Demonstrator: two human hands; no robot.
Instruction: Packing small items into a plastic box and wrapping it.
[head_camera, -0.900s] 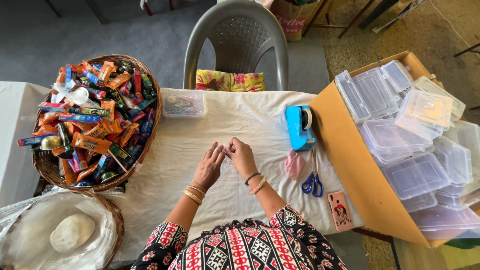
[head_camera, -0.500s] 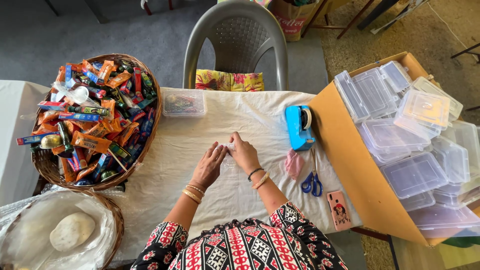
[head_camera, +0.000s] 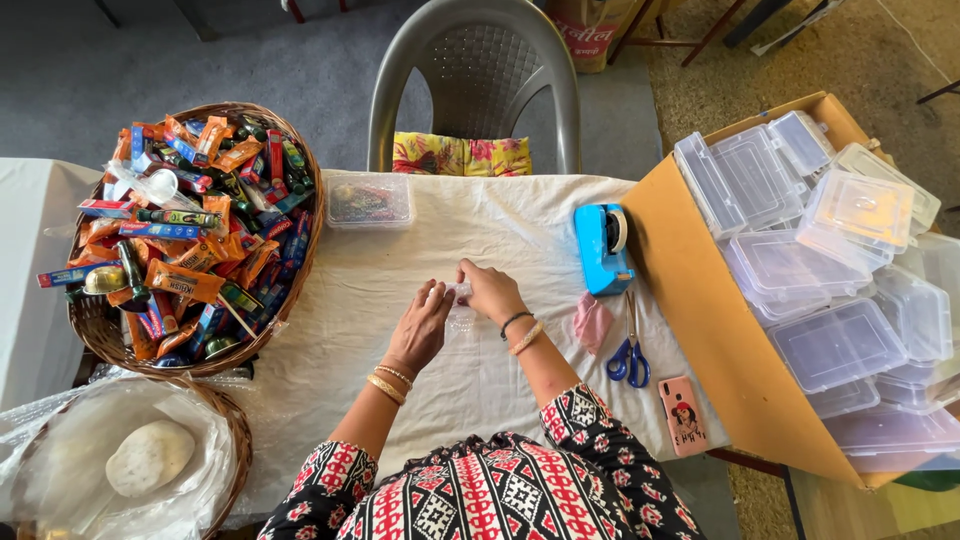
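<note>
My left hand (head_camera: 422, 328) and my right hand (head_camera: 488, 290) meet over the middle of the white-clothed table (head_camera: 330, 330). Between the fingers of both is a small clear plastic piece (head_camera: 460, 305), thin and see-through, that looks like a little bag or wrapper; its exact kind I cannot tell. Both wrists wear bangles. A shut clear plastic box (head_camera: 368, 201) with colourful items inside stands at the table's far edge.
A wicker basket (head_camera: 100, 330) heaped with small packets and tubes sits left. Below it a second basket (head_camera: 225, 440) holds plastic and a pale round lump. Right: blue tape dispenser (head_camera: 602, 247), pink cloth (head_camera: 592, 322), blue scissors (head_camera: 630, 355), phone (head_camera: 684, 415), cardboard box (head_camera: 700, 300) of several clear containers. Grey chair (head_camera: 470, 85) behind.
Both hands have lifted slightly off the cloth and moved a little away from me, the right one rising more, with the clear piece now pinched between them.
</note>
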